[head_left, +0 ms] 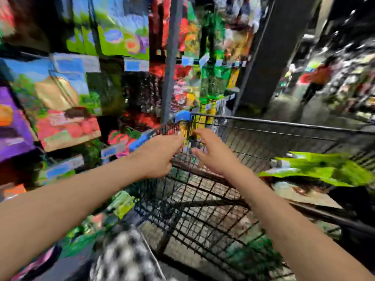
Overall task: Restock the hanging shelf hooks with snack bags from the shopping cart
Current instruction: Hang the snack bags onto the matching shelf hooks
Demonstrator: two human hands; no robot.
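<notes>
The frame is heavily blurred. A black wire shopping cart stands in front of me, with bright green snack bags lying in its right part. Both my arms reach forward over the cart's near left corner. My left hand hovers by the cart's rim with fingers loosely curled and nothing visible in it. My right hand is spread, fingers apart, just right of it, holding nothing. Colourful snack bags hang on the shelving at the left.
A grey shelf upright rises behind the cart's blue corner cap. A dark pillar stands to the right. A person in an orange top is far down the aisle. Checkered fabric shows at the bottom.
</notes>
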